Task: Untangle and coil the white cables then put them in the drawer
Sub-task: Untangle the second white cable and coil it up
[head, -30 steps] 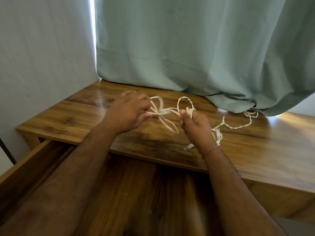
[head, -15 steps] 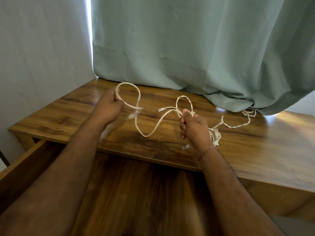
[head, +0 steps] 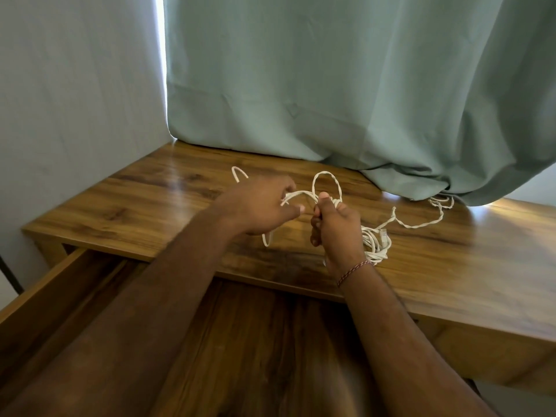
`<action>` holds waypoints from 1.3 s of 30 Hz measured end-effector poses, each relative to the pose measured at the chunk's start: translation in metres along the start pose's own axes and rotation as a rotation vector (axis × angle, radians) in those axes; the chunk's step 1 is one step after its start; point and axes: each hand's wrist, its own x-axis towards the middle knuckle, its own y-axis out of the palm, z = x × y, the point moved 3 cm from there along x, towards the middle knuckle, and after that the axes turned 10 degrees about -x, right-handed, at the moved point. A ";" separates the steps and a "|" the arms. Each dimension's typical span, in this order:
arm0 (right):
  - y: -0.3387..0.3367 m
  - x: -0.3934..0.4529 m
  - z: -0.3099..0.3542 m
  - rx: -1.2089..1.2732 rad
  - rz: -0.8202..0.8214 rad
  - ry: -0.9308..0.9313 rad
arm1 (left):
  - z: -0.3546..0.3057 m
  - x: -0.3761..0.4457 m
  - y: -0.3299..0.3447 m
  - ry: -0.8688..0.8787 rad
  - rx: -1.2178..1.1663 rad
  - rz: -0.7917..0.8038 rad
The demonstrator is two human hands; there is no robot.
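The white cables lie tangled on the wooden desk, with a twisted strand trailing right under the curtain. My right hand is shut on a bunch of cable, and a loop stands up above its thumb. My left hand grips another stretch of the same cable just left of it; a short arc of cable sticks out behind its knuckles and a bend hangs below it. The open drawer sits below the desk's front edge, under my forearms.
A pale green curtain hangs at the back and drapes onto the desk's far right. A grey wall closes off the left side. A dark rod leans at the far left edge.
My left hand, which had pulled a long loop out to the left, has come back right and now sits close to my right hand. The right hand has barely moved.
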 end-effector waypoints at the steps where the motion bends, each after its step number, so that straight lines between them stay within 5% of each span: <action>1: 0.000 -0.001 0.001 0.010 0.010 -0.016 | -0.001 0.002 0.004 0.003 0.081 0.025; 3: 0.001 -0.003 0.003 0.024 0.032 -0.042 | -0.001 0.004 0.006 0.030 0.018 0.031; 6: 0.003 -0.005 0.005 0.053 0.110 -0.051 | 0.012 0.003 0.007 -0.054 -0.565 0.046; 8: 0.006 -0.007 0.005 0.037 0.230 -0.066 | 0.016 -0.001 0.005 -0.073 -0.748 0.039; 11: 0.017 -0.017 0.002 0.013 0.523 -0.028 | 0.026 -0.001 -0.003 0.087 -0.448 -0.106; 14: 0.027 -0.027 0.005 0.268 0.779 0.013 | 0.036 -0.007 -0.007 0.182 -0.288 -0.181; 22: 0.032 -0.042 0.025 0.700 1.121 -0.018 | 0.033 -0.033 0.024 0.326 -0.452 -0.281; 26: 0.034 -0.040 0.031 0.820 0.974 -0.049 | 0.035 -0.039 0.029 0.311 -0.541 -0.277; 32: 0.033 -0.041 0.037 0.967 0.663 -0.027 | 0.033 -0.044 0.045 0.069 -1.030 -0.145; 39: 0.037 -0.037 0.035 0.902 0.402 -0.090 | 0.034 -0.043 0.042 0.017 -0.799 -0.113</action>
